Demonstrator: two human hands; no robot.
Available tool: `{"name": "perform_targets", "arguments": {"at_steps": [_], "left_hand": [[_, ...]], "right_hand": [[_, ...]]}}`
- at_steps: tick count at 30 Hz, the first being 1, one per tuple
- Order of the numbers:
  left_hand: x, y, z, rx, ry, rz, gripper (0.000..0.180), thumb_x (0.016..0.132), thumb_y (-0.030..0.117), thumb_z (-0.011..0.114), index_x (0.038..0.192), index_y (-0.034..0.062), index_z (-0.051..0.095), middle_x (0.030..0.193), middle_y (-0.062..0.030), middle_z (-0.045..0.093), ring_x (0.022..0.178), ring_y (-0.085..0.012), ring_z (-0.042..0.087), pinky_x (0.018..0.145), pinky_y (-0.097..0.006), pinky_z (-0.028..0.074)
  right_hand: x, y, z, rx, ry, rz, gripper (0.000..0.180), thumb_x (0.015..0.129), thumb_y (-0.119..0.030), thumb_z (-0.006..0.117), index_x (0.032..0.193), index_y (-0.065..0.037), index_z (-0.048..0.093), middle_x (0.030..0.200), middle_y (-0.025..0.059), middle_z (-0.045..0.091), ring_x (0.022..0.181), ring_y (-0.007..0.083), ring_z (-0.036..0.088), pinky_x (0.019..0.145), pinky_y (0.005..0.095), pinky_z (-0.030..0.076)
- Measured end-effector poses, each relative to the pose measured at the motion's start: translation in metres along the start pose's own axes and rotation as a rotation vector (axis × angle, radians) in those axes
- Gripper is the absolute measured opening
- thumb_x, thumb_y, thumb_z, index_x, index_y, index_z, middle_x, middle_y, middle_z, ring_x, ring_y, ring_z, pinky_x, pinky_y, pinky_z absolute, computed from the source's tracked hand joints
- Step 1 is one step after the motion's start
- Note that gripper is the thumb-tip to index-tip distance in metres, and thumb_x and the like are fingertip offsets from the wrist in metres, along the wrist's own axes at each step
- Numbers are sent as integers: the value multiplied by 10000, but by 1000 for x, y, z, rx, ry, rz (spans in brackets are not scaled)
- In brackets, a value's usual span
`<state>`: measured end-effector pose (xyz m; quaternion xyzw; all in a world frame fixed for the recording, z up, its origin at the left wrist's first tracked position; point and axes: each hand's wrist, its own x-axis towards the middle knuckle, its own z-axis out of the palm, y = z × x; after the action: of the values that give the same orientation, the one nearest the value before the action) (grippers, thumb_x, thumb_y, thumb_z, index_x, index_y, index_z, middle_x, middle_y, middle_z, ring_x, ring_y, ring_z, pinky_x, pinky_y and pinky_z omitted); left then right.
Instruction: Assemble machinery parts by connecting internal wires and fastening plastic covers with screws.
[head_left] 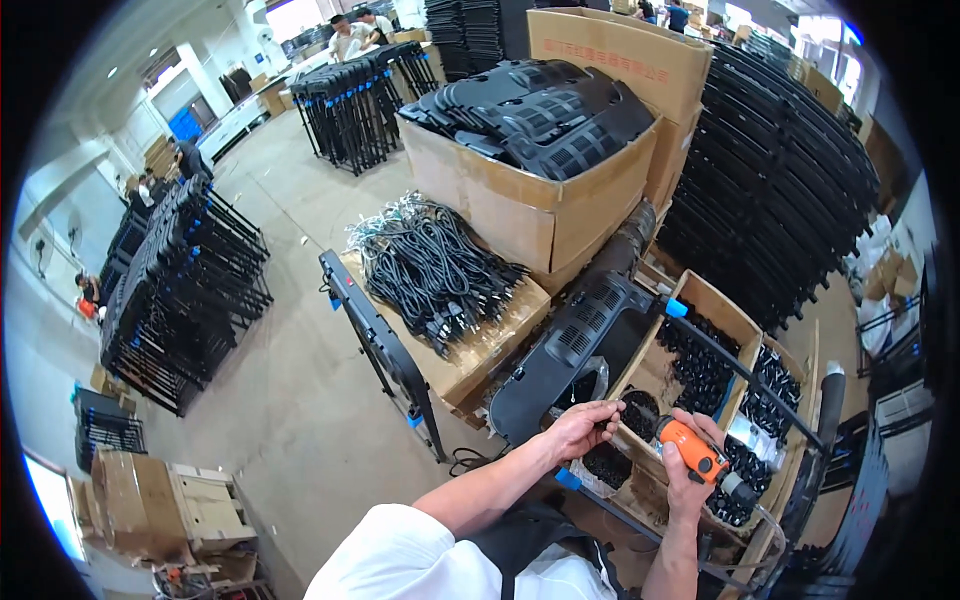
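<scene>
My right hand [688, 468] is wrapped round an orange and black power screwdriver [692, 448], with a hose running from its rear end. Its front points up and left, toward my left hand [584, 428]. The fingertips of that left hand are pinched together; whatever is between them is too small to make out. Just beside them, a round container of small dark screws [640, 410] stands in the wooden parts tray [632, 378]. Below the left hand sits another container of small dark pieces [606, 466]. A black plastic panel [572, 342] lies beyond my left hand.
Black cords [430, 262] are heaped on a cardboard box [500, 345]. Behind them an open carton [490, 185] holds black covers. A black frame [380, 345] leans at the box's left side. Tall stacks of black panels [765, 185] rise at right; folded frames [185, 290] stand left.
</scene>
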<state>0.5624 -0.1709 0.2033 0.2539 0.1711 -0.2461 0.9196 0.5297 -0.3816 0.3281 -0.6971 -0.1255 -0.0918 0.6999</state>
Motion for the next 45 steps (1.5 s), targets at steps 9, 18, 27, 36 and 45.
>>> {"name": "perform_targets", "arguments": {"at_steps": [9,18,27,36,45], "left_hand": [[-8,49,-8,20,74,-16,351,1111,439,560,984,114,600,727,61,516,556,-63,443,460,-221,326],[10,92,-40,-401,38,-97,282,1128,354,542,1134,83,621,819,19,562,638,-91,513,506,-225,395],[12,122,-56,-431,79,-92,274,1106,357,590,1135,88,626,816,19,568,653,-97,530,531,-229,419],[14,115,-67,-535,81,-38,341,1131,400,518,1166,76,616,894,-7,600,759,-138,575,637,-261,461],[-15,115,-76,-564,33,-140,219,1103,231,549,1186,54,649,917,-37,614,816,-186,598,745,-324,502]], "right_hand": [[30,-7,75,-34,5,85,546,899,-26,774,1385,0,526,1264,213,711,1166,262,685,1075,416,531],[60,25,135,-132,-15,160,534,919,-56,764,1390,-15,517,1273,229,711,1191,274,682,1075,417,528],[91,34,161,-175,-53,235,511,903,-18,777,1346,-6,523,1274,204,715,1206,272,683,1098,431,520],[124,51,194,-237,-132,273,505,907,-6,780,1349,-7,535,1293,179,708,1234,252,666,1107,411,516],[148,73,216,-298,-209,284,514,912,-49,797,1360,-13,547,1289,170,711,1194,235,679,1063,389,541]]}}
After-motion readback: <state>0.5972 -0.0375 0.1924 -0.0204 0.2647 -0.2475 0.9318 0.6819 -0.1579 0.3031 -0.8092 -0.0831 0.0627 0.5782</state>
